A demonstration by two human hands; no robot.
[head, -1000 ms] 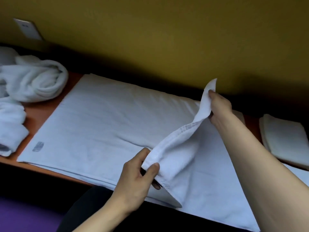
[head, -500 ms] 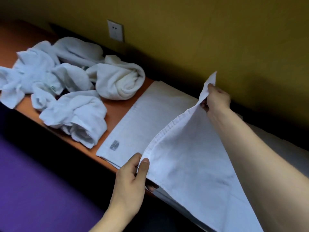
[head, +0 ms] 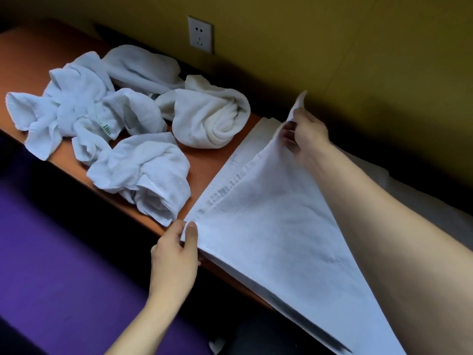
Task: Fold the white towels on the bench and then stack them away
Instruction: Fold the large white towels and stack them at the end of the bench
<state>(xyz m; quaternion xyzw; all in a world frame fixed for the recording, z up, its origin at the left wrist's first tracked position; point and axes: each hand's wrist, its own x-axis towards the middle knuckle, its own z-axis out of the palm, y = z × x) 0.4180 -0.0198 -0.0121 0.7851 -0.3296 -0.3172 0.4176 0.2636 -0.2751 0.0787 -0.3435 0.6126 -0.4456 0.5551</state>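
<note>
A white towel (head: 271,226) lies across the orange-brown bench (head: 202,170), folded over on itself. My left hand (head: 176,254) pinches its near corner at the bench's front edge. My right hand (head: 304,134) pinches the far corner, held slightly above the layer below, close to the wall. The carried edge runs between my hands, almost lined up with the edge of the lower layer. My right forearm covers part of the towel on the right.
Several crumpled white towels (head: 107,124) are heaped on the left half of the bench, the nearest one (head: 146,175) close to my left hand. A wall socket (head: 201,34) sits on the yellow wall behind. Purple floor (head: 58,265) lies below the bench.
Both hands have carried the towel's end leftward over the lower layer, covering it and its grey tag. The view has swung left, and the folded stack on the right is out of frame.
</note>
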